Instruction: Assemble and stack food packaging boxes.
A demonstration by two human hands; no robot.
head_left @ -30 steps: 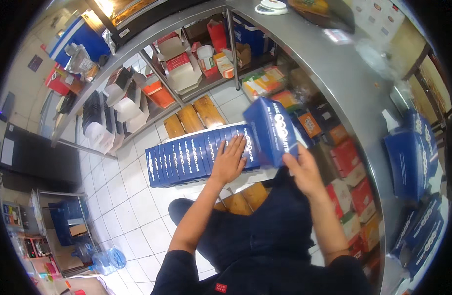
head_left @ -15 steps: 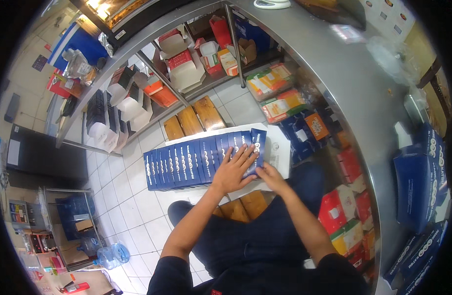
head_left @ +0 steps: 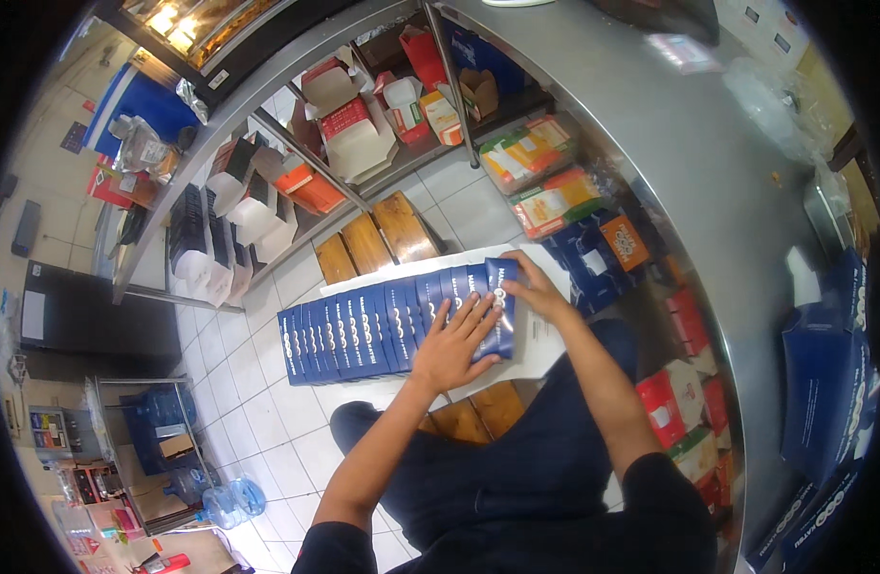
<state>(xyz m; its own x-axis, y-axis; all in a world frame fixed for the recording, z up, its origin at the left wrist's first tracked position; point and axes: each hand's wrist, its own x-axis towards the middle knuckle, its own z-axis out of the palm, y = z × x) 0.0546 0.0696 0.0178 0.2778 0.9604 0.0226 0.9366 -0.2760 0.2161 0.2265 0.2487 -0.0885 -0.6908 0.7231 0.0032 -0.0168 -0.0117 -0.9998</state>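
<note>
A long row of blue folded cartons [head_left: 363,330] with white print stands packed side by side on a white sheet [head_left: 545,335], over a wooden-slatted stool between my knees. My left hand [head_left: 453,344] lies flat with spread fingers across the top edges near the row's right end. At that end, my right hand [head_left: 540,285] grips the far corner of the last blue carton [head_left: 500,330], thumb on its top and fingers round its far side. Part of those fingers is hidden behind the carton.
A steel counter [head_left: 641,105] curves round the far and right sides, with blue cartons [head_left: 827,373] on it. Shelves below hold red-and-white boxes [head_left: 359,129] and black-and-white box stacks [head_left: 206,249]. Wrapped orange-green packs [head_left: 555,201] lie at right. Water jugs [head_left: 234,502] stand on the tiled floor.
My right hand has moved from the near corner of the row's right end to its far corner. My left hand stays on top of the cartons. The view has shifted slightly.
</note>
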